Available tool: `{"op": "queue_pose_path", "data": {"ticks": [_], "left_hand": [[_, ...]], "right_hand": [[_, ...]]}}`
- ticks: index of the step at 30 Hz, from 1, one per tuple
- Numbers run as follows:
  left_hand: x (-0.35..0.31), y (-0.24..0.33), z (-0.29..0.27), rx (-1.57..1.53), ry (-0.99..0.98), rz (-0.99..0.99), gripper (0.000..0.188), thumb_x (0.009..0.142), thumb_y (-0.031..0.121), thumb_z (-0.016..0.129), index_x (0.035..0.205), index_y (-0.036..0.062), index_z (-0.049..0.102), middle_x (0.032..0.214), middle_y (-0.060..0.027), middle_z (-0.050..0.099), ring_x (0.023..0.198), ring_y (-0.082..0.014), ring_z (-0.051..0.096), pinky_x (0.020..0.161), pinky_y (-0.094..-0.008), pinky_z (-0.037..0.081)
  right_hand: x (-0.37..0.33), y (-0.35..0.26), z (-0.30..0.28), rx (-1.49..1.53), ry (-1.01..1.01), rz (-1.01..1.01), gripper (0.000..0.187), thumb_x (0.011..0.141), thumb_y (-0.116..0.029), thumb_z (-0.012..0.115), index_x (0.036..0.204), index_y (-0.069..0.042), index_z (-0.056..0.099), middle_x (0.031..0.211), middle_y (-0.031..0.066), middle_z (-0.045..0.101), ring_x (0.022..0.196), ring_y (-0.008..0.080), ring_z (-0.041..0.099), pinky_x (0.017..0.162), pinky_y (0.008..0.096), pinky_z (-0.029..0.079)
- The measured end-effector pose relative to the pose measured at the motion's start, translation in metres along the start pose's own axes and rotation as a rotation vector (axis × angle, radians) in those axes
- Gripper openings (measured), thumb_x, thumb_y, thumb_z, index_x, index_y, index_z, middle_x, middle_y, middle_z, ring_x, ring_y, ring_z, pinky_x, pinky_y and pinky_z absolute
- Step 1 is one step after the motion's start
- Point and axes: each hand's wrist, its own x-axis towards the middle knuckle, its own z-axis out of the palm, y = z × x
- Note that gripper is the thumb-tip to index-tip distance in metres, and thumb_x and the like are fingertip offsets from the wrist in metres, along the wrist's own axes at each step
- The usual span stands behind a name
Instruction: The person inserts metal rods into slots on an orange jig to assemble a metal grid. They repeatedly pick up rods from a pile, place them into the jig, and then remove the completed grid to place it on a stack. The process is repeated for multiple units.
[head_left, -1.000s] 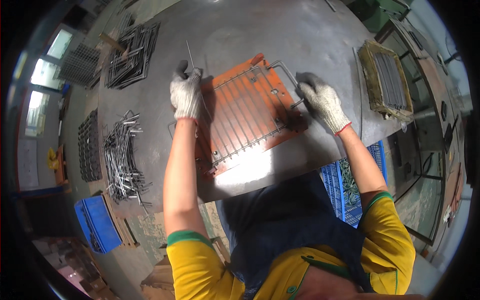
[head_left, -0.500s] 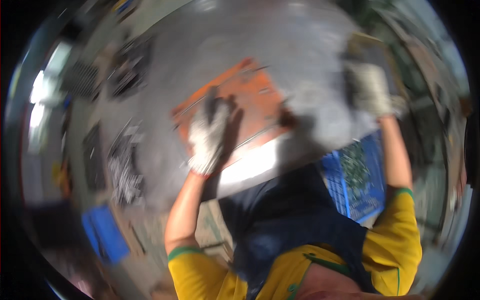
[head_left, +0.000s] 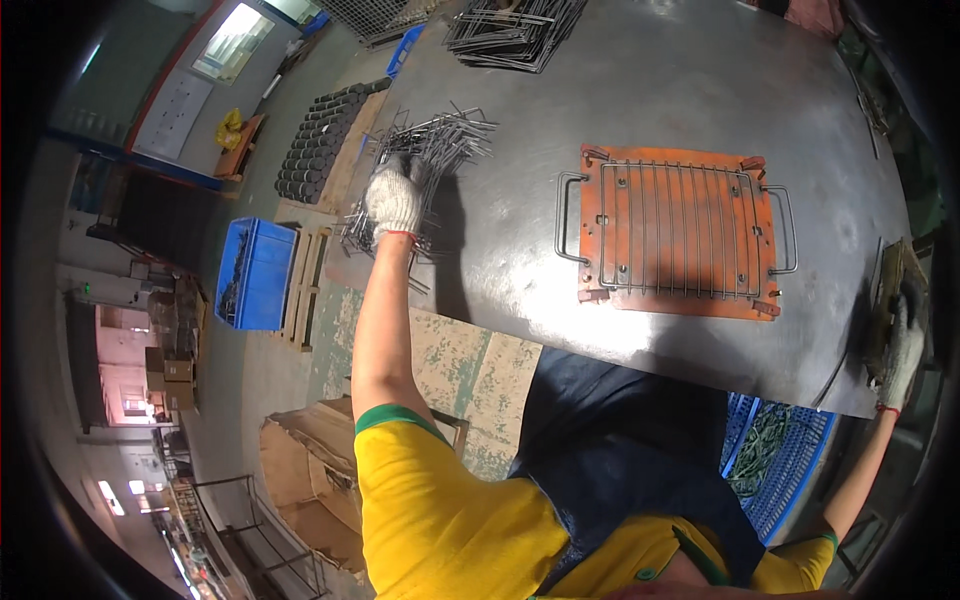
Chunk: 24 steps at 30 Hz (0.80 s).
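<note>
Two reaches at once: gloved L hand (head_left: 397,200) is down on the pile of bent steel rods (head_left: 455,135), far L of the metal table (head_left: 520,200); gloved R hand (head_left: 905,345) is at the narrow box (head_left: 893,270) by the R edge. L fingertips are lost among dark rods, so can't tell if they grip; R fingers look stretched along the box, grip unclear too. Orange jig plate (head_left: 650,307) lies btwn them, w/ parallel wires across it & two U-shaped handles (head_left: 561,215) sticking out, one per side. Best approx.: pinch a single rod by its straight part, lift slowly so bent ends don't snag, & watch R side too.
</note>
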Motion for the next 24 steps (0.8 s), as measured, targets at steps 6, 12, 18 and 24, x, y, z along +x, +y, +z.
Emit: {"op": "queue_pose_path", "data": {"ticks": [6,12,18,24], "left_hand": [[0.028,-0.021,0.044,0.305,-0.26,-0.004,0.027,0.089,0.029,0.065,0.095,0.0052,0.077,0.098,-0.0207,0.074,0.091,-0.039,0.072,0.082,-0.0491,0.057],[0.042,-0.008,0.043,0.275,-0.354,-0.002,0.027,0.09,0.026,0.063,0.105,0.0057,0.073,0.109,-0.0221,0.072,0.102,-0.0405,0.069,0.089,-0.0504,0.055],[0.044,-0.012,0.044,0.301,-0.248,-0.019,0.021,0.086,0.014,0.059,0.097,0.0061,0.074,0.1,-0.0203,0.074,0.096,-0.0391,0.071,0.084,-0.0491,0.057],[0.051,-0.01,-0.028,0.073,0.121,-0.005,0.021,0.089,0.027,0.068,0.098,0.0079,0.073,0.09,-0.019,0.073,0.087,-0.0368,0.072,0.078,-0.0468,0.056]], "right_hand": [[-0.046,-0.146,0.016,0.467,-0.09,0.068,0.035,0.103,-0.026,0.058,0.135,-0.014,0.064,0.095,-0.0013,0.07,0.06,0.0037,0.05,0.051,0.0238,0.042],[-0.07,-0.209,0.014,0.545,-0.189,0.022,0.034,0.102,-0.019,0.059,0.134,-0.012,0.064,0.096,0.0006,0.071,0.068,0.0036,0.056,0.053,0.0218,0.046],[-0.091,-0.248,0.023,0.589,-0.235,-0.172,0.032,0.101,-0.015,0.058,0.13,-0.005,0.065,0.099,0.0073,0.073,0.077,0.0106,0.067,0.057,0.0262,0.053],[-0.101,-0.261,0.018,0.618,-0.382,-0.139,0.03,0.101,-0.015,0.056,0.128,-0.005,0.066,0.095,0.0063,0.073,0.072,0.01,0.066,0.056,0.0257,0.051]]}}
